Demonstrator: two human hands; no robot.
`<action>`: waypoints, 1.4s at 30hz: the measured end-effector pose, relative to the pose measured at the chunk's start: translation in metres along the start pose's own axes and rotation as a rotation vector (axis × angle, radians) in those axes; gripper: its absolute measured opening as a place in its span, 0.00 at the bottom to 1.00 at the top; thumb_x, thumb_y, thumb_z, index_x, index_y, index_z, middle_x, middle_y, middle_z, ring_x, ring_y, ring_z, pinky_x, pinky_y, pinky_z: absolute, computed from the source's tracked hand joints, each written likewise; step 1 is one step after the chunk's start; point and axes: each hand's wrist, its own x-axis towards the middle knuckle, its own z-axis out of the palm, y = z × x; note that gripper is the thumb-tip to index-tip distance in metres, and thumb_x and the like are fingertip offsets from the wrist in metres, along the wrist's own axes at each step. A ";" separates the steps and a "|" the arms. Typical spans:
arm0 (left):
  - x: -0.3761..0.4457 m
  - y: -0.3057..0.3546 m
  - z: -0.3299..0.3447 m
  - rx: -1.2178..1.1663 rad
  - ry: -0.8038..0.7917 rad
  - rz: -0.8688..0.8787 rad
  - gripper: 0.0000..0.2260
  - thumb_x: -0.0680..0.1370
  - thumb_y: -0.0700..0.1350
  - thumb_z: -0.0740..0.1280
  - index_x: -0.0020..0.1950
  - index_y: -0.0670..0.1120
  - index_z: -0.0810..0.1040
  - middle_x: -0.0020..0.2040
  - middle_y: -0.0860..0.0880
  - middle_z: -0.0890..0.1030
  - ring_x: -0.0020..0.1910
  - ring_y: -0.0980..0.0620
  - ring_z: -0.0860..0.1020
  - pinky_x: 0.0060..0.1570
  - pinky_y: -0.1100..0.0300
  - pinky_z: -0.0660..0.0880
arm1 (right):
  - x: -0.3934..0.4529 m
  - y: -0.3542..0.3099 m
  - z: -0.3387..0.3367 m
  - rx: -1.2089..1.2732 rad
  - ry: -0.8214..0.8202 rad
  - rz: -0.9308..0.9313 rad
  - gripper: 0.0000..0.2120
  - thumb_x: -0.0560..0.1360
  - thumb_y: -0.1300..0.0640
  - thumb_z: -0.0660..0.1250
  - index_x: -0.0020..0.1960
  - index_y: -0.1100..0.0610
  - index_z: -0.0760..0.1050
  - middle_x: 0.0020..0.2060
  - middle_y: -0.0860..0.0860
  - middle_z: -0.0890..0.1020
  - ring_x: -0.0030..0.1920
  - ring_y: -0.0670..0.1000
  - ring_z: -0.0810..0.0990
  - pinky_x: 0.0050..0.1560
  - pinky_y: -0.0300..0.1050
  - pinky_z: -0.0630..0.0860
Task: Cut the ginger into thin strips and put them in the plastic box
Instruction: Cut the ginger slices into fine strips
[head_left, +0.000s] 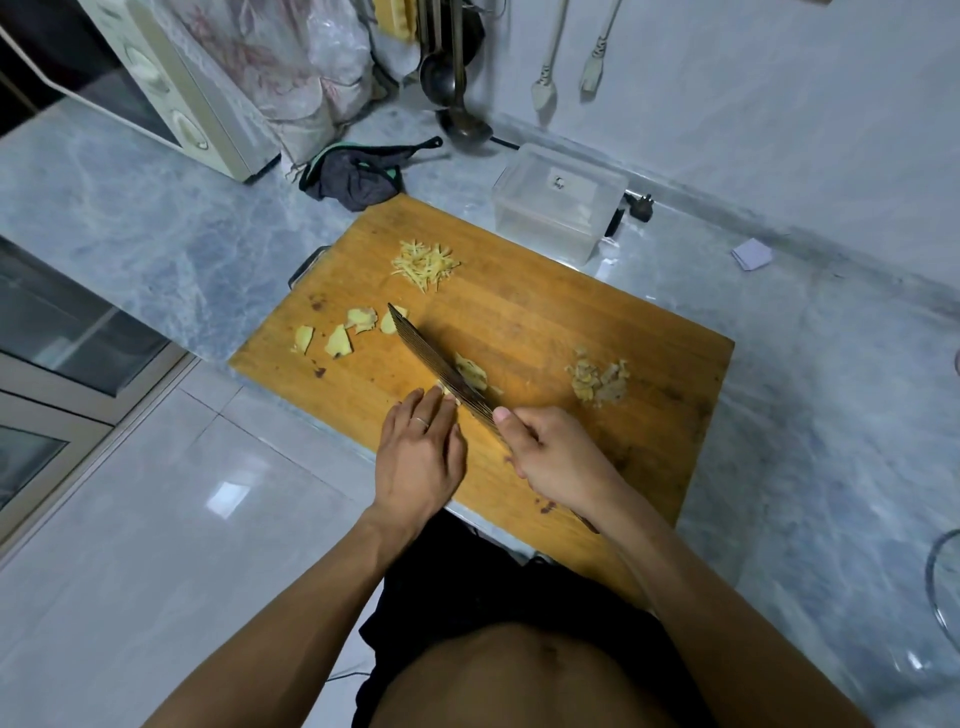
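Head view. You are mid-cut, by my reading: right hand (553, 457) wrapped around the handle of the cleaver (441, 364), thumb laid along the blade's near end; left hand (421, 452) pressing a ginger piece (470, 375) down, fingers together, their tips just beside the blade's left face. Whether those fingertips are tucked back, you cannot tell from here.

Beyond your left fingertips: ginger slices (343, 332) not yet cut, lying apart. Farther out past the blade tip, a heap of finished strips (425, 264). To the right of your knife hand, a pile of trimmings (597, 382). The plastic box (558, 200) stands open off the far corner of the cutting board (597, 312), with no strips that I can make out inside.

Next move likely: step the left fingers back a hair per stroke, keep cuts close.

Room: bare board between the blade and the box; the board's near edge sits under your wrists and seems to overhang the counter (831, 415)
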 end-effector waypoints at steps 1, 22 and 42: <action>-0.001 0.001 0.001 0.001 -0.006 -0.013 0.16 0.77 0.43 0.64 0.63 0.39 0.79 0.65 0.40 0.77 0.65 0.38 0.72 0.63 0.42 0.71 | -0.001 -0.001 -0.001 -0.010 -0.006 0.003 0.24 0.84 0.42 0.55 0.40 0.61 0.63 0.37 0.66 0.69 0.32 0.54 0.64 0.45 0.65 0.78; -0.004 0.011 0.001 0.025 -0.082 -0.087 0.20 0.79 0.45 0.58 0.67 0.39 0.75 0.68 0.40 0.75 0.69 0.38 0.69 0.68 0.40 0.65 | -0.004 0.002 0.005 -0.085 -0.003 -0.048 0.23 0.84 0.44 0.55 0.37 0.59 0.63 0.29 0.53 0.65 0.28 0.50 0.63 0.32 0.52 0.62; -0.004 0.008 0.006 -0.040 -0.053 -0.113 0.21 0.78 0.46 0.56 0.65 0.39 0.77 0.67 0.41 0.76 0.68 0.38 0.70 0.66 0.38 0.67 | -0.010 0.000 0.007 -0.164 0.049 -0.068 0.23 0.84 0.45 0.54 0.36 0.57 0.65 0.30 0.56 0.71 0.32 0.55 0.68 0.35 0.54 0.64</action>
